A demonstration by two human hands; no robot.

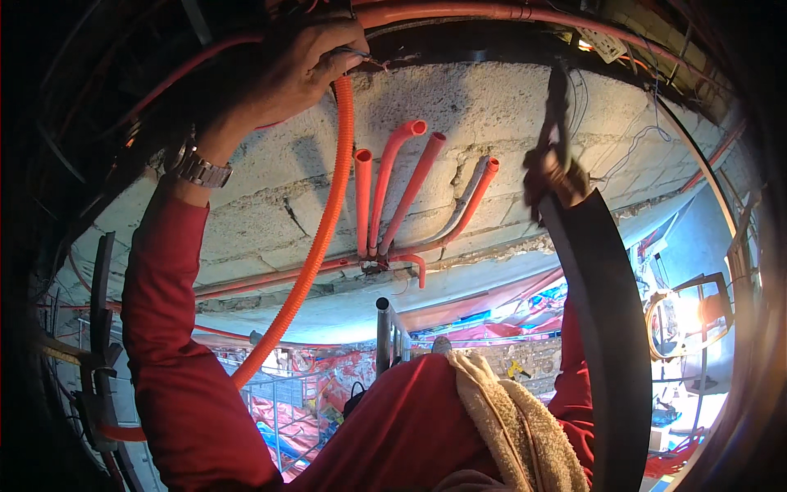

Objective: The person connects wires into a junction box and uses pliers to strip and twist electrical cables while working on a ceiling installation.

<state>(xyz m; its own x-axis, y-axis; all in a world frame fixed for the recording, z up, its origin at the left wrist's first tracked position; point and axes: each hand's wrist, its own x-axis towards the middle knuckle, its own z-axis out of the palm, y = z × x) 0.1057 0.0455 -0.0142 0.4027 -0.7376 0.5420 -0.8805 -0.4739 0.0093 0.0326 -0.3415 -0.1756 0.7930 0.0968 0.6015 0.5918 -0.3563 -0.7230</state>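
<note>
Harsh glare burns at the right from a work lamp [711,310]; the far wall [492,107] is evenly lit. Edges darken and bend, and the right hand [553,176] blurs.

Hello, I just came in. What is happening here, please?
A person in red sleeves works against a rough block wall. The left hand grips the top of an orange corrugated conduit, where thin wires come out. The right hand, blurred, holds a dark tool up near the wall. Several smooth orange pipes fan out between both hands.

Rigid orange pipes [385,193]: fanned across the block wall [508,123]
Beige towel [512,422]: well below that wall
Metal post [383,336]: beneath the pipes
</note>
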